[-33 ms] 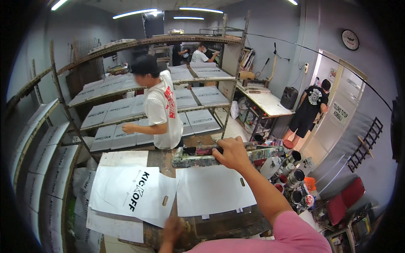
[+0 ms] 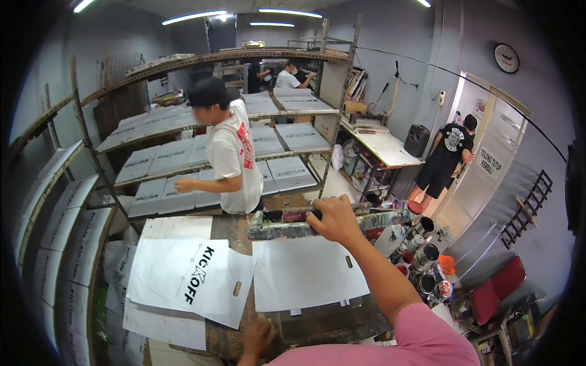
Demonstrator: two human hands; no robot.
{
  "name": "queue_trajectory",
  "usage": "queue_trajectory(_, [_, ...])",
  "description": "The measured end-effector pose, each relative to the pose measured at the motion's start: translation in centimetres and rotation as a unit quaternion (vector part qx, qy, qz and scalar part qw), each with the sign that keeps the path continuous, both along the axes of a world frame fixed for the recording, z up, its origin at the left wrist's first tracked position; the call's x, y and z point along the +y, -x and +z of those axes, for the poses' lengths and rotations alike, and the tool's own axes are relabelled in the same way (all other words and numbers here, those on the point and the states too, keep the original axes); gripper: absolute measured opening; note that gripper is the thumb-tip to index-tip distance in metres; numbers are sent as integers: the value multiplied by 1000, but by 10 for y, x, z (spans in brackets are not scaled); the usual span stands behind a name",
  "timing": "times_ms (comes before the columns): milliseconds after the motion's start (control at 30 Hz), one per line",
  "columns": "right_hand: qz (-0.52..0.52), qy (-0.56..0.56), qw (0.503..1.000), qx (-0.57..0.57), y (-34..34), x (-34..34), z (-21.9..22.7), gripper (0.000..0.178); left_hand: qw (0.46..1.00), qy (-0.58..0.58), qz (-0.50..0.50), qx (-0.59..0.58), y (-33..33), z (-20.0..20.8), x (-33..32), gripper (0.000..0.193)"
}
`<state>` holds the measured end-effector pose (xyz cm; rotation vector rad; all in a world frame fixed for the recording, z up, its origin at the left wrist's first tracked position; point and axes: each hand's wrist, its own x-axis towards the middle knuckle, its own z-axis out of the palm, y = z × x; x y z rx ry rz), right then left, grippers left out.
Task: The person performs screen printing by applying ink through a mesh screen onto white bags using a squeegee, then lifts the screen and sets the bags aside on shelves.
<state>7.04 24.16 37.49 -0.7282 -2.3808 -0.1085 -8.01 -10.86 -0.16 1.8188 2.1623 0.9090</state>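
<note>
My right hand (image 2: 332, 218) is closed over the near edge of a paint-stained screen-printing frame (image 2: 287, 230), tilted up at the far side of the worktable (image 2: 235, 338). Below the frame lies a blank white bag (image 2: 305, 274) with an oval handle slot at its right. To its left is a white bag with black lettering (image 2: 183, 280), slightly askew on other white sheets. My left hand (image 2: 259, 338), low at the near table edge, is just past that bag's near corner; its fingers are dark and blurred.
Facing me, a person in a white shirt (image 2: 229, 158) stands by a metal rack (image 2: 305, 113) of printed bags. More bags fill the left rack (image 2: 73, 256). Paint cans (image 2: 427, 256) crowd the right side, near a red chair (image 2: 500, 290). Someone in black (image 2: 455, 146) stands at the door.
My left hand has shifted slightly right and nearer to me, away from the printed bag's corner. My right hand keeps its hold on the frame.
</note>
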Motion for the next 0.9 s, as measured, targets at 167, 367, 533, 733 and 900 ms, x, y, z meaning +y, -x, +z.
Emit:
queue_trajectory(167, [-26, 17, 999, -18, -2, -2, 9, 39, 997, 53, 26, 41, -55, -1, -15, 70])
queue_trajectory(367, [-7, 16, 1000, 3, -1, -5, 8, 39, 996, 65, 21, 52, -47, -4, -13, 76])
queue_trajectory(533, [-14, 11, 1000, -10, 0, -5, 7, 40, 995, 55, 28, 80, -46, -7, -14, 76])
queue_trajectory(733, [-7, -10, 1000, 13, -3, 0, -2, 38, 997, 60, 30, 47, -50, -3, -13, 75])
queue_trajectory(900, [-10, 4, 1000, -17, -5, 1, 0, 41, 995, 80, 33, 52, -54, 0, -13, 73])
